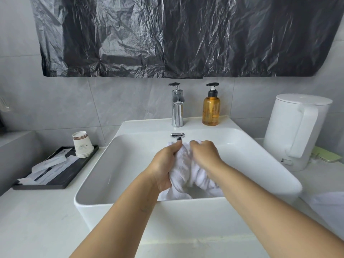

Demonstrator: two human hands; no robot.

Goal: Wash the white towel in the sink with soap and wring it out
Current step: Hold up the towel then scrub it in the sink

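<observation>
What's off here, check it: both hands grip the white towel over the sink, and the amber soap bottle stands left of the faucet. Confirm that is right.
One detail is wrong. The head view shows the amber soap bottle standing right of the faucet, not left. The rest holds: left hand and right hand grip the white towel over the sink.

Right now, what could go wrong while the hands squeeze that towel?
Water could splash out: both hands, left hand and right hand, grip the towel close to the front rim of the sink, so drips might land on the counter. A hard twist could swing an elbow toward the kettle standing close on the right. The soap bottle sits just behind and might get knocked.
</observation>
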